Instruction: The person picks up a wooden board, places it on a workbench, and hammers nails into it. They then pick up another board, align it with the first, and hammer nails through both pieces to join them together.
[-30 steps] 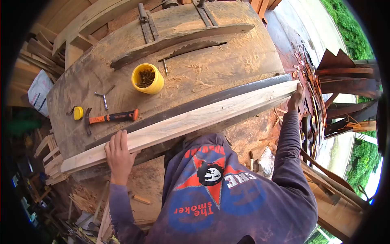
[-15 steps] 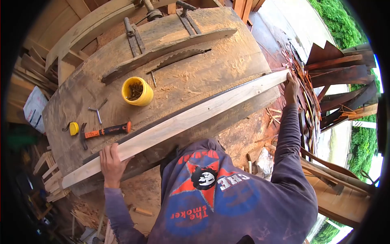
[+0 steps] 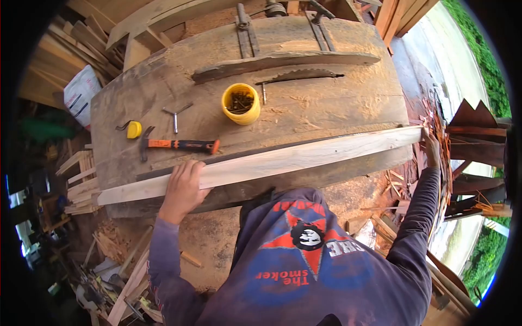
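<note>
A long pale wooden board (image 3: 283, 161) lies along the near edge of the sawdusty workbench (image 3: 174, 81), beside a dark strip. My left hand (image 3: 184, 187) is closed over the board toward its left end, thumb on the near side. At the far right end my right hand (image 3: 430, 144) grips the board's tip; its fingers are partly hidden. Just beyond my left hand lies a claw hammer (image 3: 182, 145) with an orange and black handle. A yellow tape measure (image 3: 134, 129) and a T-handled wrench (image 3: 175, 120) rest farther left.
A yellow tub (image 3: 241, 111) of screws or nails stands mid-bench. Behind it, a saw blade (image 3: 304, 76) protrudes through the bench, with a wooden fence (image 3: 288, 63) and clamps (image 3: 246, 32) beyond. Wood offcuts (image 3: 81, 179) pile at the left; dark bent sheets (image 3: 476, 144) stand at the right.
The view has turned and shifted, so the bench appears farther right and the board lies more level. Both hands keep their hold on the board.
</note>
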Motion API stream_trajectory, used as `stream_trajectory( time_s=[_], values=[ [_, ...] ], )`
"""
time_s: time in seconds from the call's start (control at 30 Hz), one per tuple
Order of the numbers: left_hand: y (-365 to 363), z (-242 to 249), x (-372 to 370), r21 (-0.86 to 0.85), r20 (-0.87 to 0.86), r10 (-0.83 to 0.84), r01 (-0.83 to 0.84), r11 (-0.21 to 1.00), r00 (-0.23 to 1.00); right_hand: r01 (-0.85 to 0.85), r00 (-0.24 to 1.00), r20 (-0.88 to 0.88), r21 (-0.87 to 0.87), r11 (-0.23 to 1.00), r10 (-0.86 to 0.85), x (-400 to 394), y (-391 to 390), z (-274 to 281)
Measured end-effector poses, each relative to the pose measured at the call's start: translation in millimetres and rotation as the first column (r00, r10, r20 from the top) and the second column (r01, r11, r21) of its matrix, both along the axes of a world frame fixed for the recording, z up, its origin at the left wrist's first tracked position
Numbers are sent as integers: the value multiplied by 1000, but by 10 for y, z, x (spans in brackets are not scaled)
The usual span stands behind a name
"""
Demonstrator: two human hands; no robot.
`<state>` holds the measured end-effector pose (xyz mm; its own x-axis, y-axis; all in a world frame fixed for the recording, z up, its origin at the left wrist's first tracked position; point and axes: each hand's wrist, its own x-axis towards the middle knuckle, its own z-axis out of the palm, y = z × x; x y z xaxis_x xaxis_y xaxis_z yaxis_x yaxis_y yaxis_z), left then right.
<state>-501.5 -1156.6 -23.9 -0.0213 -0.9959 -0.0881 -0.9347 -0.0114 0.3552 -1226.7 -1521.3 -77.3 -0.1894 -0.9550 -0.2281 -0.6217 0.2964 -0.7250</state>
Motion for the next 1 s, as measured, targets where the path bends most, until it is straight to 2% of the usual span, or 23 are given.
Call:
stream_trajectory(
  time_s=[0.03, 0.1, 0.17, 0.2, 0.27, 0.33, 0.37, 0.43, 0.5, 0.57, 0.63, 0.7, 0.73, 0.8, 0.83, 0.9, 0.93, 0.97, 1.0],
  values=[
    [4, 4, 8, 1, 15, 4, -4, 1000, 1000, 14, 999, -43, 22, 1000, -13, -121, -80, -57],
    [-27, -14, 10, -23, 26, -25, 26, 999, 999, -6, 1000, -18, 2, 1000, 6, -209, -135, -122],
    [-38, -14, 3, -52, 35, -33, 35, 998, 999, -311, 936, -214, -139, 940, 278, -774, -282, -489],
    [-36, -20, -3, -35, 42, -28, 30, 999, 999, -312, 936, -213, -140, 940, 279, -555, -202, -364],
    [-39, -4, -17, -14, 52, -24, 25, 1000, 998, -168, 973, -183, -155, 973, 139, -109, -19, -137],
    [-86, 54, -44, 107, 92, -42, 32, 994, 995, -181, 972, -183, -165, 970, 150, -170, -48, -194],
    [-137, 89, -62, 105, 96, -44, 33, 994, 994, -195, 969, -187, -179, 964, 161, -210, -79, -220],
    [-314, 182, -118, -7, -93, -96, 96, 995, 991, -221, 962, -217, -248, 943, 168, -223, -105, -269],
    [-723, 307, -273, -142, -265, -55, 17, 990, 963, -87, 993, -94, -144, 986, 74, 49, 5, -67],
    [-1167, 224, -324, -264, -258, -9, -61, 963, 966, -105, 992, -81, -123, 987, 96, 44, -11, -50],
    [-1601, 20, -312, -265, -49, -33, 19, 964, 998, -83, 995, -65, -56, 995, 79, 67, 4, -13],
    [-1926, -55, -354, 56, 58, -111, 108, 993, 992, 28, 999, -40, 28, 999, -27, 14, -40, -50],
    [-2018, -65, -318, 48, 65, -96, 93, 995, 993, 35, 998, -45, 31, 999, -34, 18, -38, -57],
    [-2177, -20, -280, 158, 75, -167, 154, 975, 983, 51, 998, -43, 29, 998, -50, 50, -72, -57],
    [-2233, -4, -249, 158, 82, -174, 159, 974, 981, 42, 999, -33, -33, 999, -43, 56, -69, -86],
    [-2282, 43, -201, 406, -73, -134, 152, 901, 988, 33, 999, -20, -148, 988, -36, 120, 3, -102],
    [-2281, -27, -185, 410, -71, -145, 161, 898, 987, 70, 998, 17, -124, 990, -69, 140, 8, -75],
    [-2273, -172, -169, 304, 26, -198, 181, 935, 980, 52, 997, -45, -92, 994, -56, 94, -21, -86],
    [-2271, -254, -191, 194, 125, -238, 211, 958, 963, -54, 995, -88, -147, 988, 41, -24, -43, -162]
  ],
)
